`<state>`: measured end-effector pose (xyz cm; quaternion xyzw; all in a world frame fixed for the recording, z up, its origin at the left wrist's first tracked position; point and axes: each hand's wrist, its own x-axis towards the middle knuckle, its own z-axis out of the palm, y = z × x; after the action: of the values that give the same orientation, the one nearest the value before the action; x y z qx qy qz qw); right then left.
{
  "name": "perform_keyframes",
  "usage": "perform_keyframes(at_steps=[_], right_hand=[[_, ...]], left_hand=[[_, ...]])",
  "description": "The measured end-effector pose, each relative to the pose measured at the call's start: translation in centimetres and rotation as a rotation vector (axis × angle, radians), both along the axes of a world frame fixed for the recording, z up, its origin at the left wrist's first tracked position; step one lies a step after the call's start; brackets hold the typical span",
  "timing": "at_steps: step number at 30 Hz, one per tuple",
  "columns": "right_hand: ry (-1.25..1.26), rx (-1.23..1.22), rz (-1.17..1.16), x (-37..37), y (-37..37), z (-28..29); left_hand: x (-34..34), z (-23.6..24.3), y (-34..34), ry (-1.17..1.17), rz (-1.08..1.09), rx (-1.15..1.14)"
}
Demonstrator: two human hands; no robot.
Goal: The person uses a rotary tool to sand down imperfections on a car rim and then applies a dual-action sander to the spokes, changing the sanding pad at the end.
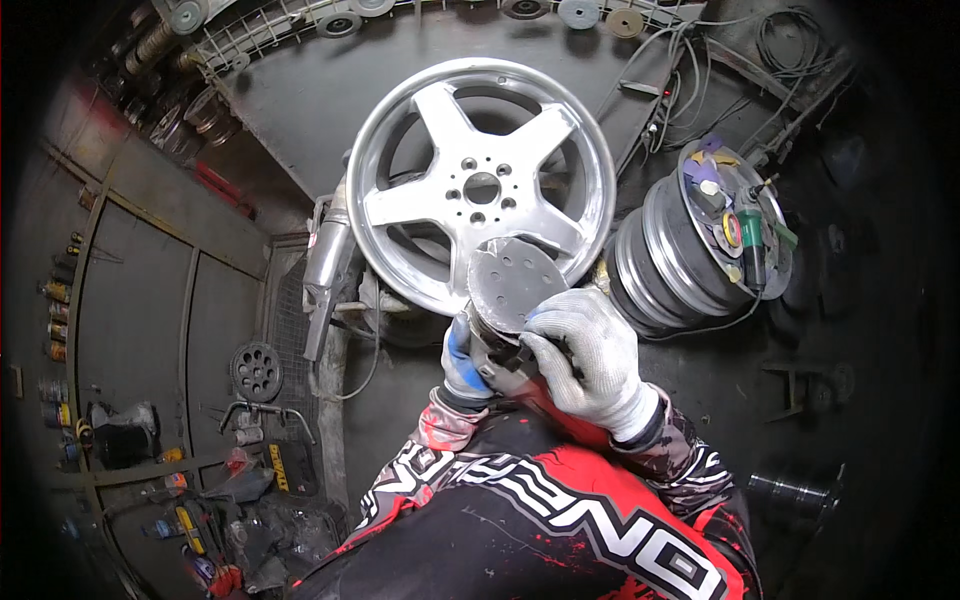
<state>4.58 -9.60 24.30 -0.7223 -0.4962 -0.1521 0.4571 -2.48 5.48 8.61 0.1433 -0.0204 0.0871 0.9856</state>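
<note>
My left hand (464,365), in a grey-white glove with blue on it, is wrapped round the body of a random orbital sander (508,378). The sander is turned so its round pad faces up, with a grey sanding disc (512,285) with several holes on it. My right hand (592,358), gloved in the same grey-white, pinches the disc's lower right edge between thumb and fingers. Just beyond the disc stands a silver five-spoke alloy wheel (545,140), its face toward me. The disc overlaps the wheel's lower spoke in view.
A silver power tool (327,262) hangs left of the wheel, its cable looping down. On the right, stacked wheel rims (655,250) carry a green angle grinder (750,235) and loose discs. Cables (690,60) hang at the back right. Plastic bags (270,530) lie lower left.
</note>
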Motion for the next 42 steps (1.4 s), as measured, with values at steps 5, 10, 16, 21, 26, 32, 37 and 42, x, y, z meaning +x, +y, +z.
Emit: perform_keyframes(at_steps=[5,10,16,21,26,32,37,42], right_hand=[[-0.027,0.027,-0.060,-0.2,0.0,-0.3],[0.085,0.083,-0.111,0.6,0.3,-0.4],[0.906,0.409,-0.149,3.3,-0.3,0.1],[0.894,0.342,0.246,2.5,-2.2,-0.5],[0.009,-0.320,0.091,1.3,-1.5,0.0],[0.146,-0.242,0.212,2.3,-1.6,0.3],[0.410,-0.085,0.272,2.3,-1.3,-0.2],[0.583,0.013,-0.003,2.1,-0.5,0.7]], left_hand=[[0.2,-1.6,-0.1,0.024,0.006,-0.015],[0.0,0.5,-0.8,0.060,0.077,0.140],[-0.9,-0.5,-0.6,0.260,0.206,0.314],[-0.7,-0.3,-0.4,0.194,0.168,0.242],[-0.8,1.8,-0.8,0.169,0.114,0.137],[-0.9,-0.1,0.1,0.134,0.116,0.185],[-0.4,-0.4,0.0,-0.125,-0.006,-0.140],[-0.2,-3.3,0.7,-0.174,0.091,0.091]])
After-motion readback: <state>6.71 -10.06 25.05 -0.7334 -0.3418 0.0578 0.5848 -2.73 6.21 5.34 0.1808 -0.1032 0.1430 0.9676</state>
